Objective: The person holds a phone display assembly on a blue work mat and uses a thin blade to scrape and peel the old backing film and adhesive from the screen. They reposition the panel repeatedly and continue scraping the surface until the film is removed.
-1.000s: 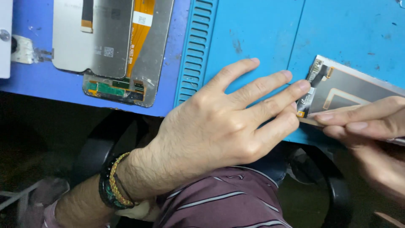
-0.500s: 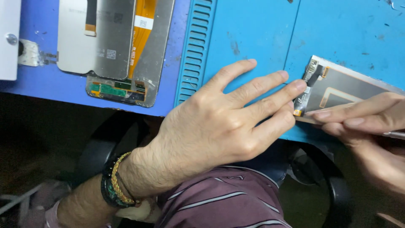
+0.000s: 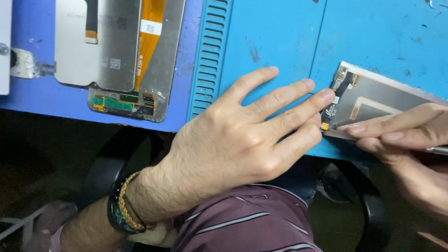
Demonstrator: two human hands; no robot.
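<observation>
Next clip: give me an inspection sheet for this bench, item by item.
Surface: blue mat, scuffed, ribbed strip at its left edge.
Job's things: display panel flat at the mat's near edge, black flex at its left end.
Clutter: second panel with orange flex, upper left.
Grips: left hand flat, fingertips at the panel's end; right hand pinches a thin metal tool.
Cables: nothing seen.
Surroundings: dark chair, striped trousers below.

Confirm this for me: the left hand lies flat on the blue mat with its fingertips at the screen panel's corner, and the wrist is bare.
Not quite. In the head view the left hand lies on the blue mat, fingertips at the screen panel, but the wrist wears beaded bracelets.
</observation>
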